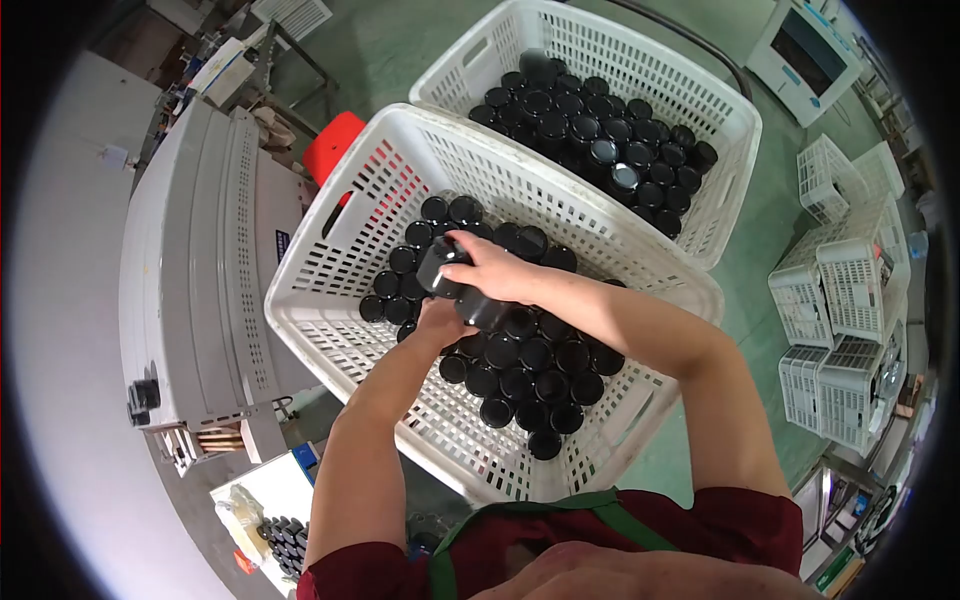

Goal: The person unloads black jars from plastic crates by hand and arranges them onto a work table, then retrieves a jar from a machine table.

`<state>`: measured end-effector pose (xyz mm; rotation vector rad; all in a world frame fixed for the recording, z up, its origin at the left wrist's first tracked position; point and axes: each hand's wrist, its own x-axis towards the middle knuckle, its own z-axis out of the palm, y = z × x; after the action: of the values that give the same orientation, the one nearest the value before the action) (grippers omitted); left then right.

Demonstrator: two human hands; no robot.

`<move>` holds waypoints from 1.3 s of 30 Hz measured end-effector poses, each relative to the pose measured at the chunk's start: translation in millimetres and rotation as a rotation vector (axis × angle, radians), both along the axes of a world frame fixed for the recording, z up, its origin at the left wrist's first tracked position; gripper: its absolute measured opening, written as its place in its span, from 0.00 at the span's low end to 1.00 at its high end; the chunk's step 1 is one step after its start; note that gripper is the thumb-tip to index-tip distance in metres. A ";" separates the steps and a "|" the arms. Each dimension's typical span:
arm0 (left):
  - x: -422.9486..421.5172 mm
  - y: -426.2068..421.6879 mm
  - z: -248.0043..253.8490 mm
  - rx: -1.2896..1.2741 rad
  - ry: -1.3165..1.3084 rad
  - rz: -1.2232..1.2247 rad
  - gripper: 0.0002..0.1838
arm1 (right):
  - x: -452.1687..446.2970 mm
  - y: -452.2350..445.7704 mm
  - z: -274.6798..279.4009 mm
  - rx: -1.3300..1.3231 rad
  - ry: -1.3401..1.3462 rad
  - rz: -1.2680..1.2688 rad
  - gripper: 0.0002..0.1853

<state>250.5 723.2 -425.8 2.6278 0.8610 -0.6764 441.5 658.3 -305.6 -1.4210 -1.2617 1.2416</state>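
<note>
Several round black jars [534, 354] stand packed in the near white plastic basket [680, 290]. Above them, my right hand [485, 268] is closed round a black jar [438, 262], thumb and fingers on its sides. My left hand [441, 322] is just below, nearer the basket's front side, its fingers curled on another black jar [482, 309]. Both hands are close together over the left-middle part of the packed jars. My left fingertips are partly hidden by the jars.
A second white basket [735, 190] with more black jars adjoins the far side. A red stool [333, 147] is behind the left corner. A large pale machine [185, 270] stands left, stacked white crates [850, 280] right, and a table with small dark items [285, 480] lower left.
</note>
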 end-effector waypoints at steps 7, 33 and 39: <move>9.7 -1.1 109.2 0.016 -0.571 0.367 0.42 | 7.2 -76.0 121.0 -0.016 0.400 0.036 0.33; -713.8 -513.9 143.7 0.637 -0.617 2.302 0.40 | -682.5 -183.7 59.8 -0.090 -0.096 1.281 0.36; -826.4 -617.9 92.3 0.640 -0.359 2.600 0.44 | -885.2 -268.3 -20.3 0.403 -0.341 1.620 0.39</move>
<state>-575.9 105.3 -333.5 -0.0517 2.8651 0.8197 -443.7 390.0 -325.9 -0.0411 -2.8910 1.4734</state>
